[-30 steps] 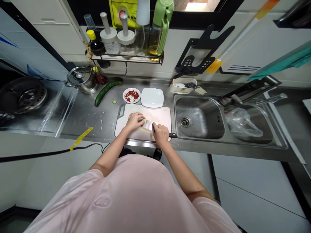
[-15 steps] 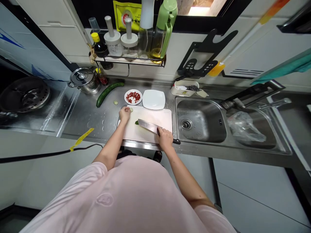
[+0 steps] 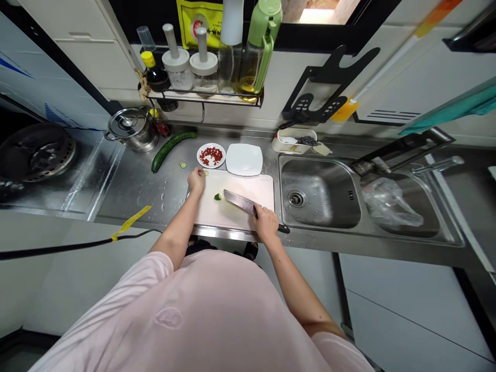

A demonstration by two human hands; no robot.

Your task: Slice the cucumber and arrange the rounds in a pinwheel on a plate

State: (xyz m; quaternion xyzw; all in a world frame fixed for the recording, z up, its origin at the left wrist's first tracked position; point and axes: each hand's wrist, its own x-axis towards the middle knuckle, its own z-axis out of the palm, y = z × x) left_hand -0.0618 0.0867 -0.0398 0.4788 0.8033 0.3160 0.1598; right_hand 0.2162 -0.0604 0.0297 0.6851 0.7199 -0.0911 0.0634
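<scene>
My right hand [image 3: 267, 223] is wrapped round the black handle of a kitchen knife [image 3: 238, 200]. Its broad blade points left, low over the white cutting board [image 3: 251, 185]. Just left of the blade tip, a small dark-green cucumber piece [image 3: 217, 197] lies on the board. At the board's upper left corner, my left hand [image 3: 196, 183] has its fingers pinched together, with a pale cucumber slice [image 3: 205, 173] at the fingertips. Behind the board stand a round plate [image 3: 200, 159] of chopped red pieces and a white square plate [image 3: 244, 159].
A whole cucumber [image 3: 170, 149] and another slice [image 3: 183, 165] lie on the steel counter, left of the plates. A lidded pot [image 3: 132, 132] stands farther left. To the right is a sink [image 3: 321, 191]. Bottles and jars fill the wall rack [image 3: 205, 98] above.
The knife has shifted slightly right, away from the cucumber piece, so more of that piece shows. My left hand stays at the board's corner with the slice.
</scene>
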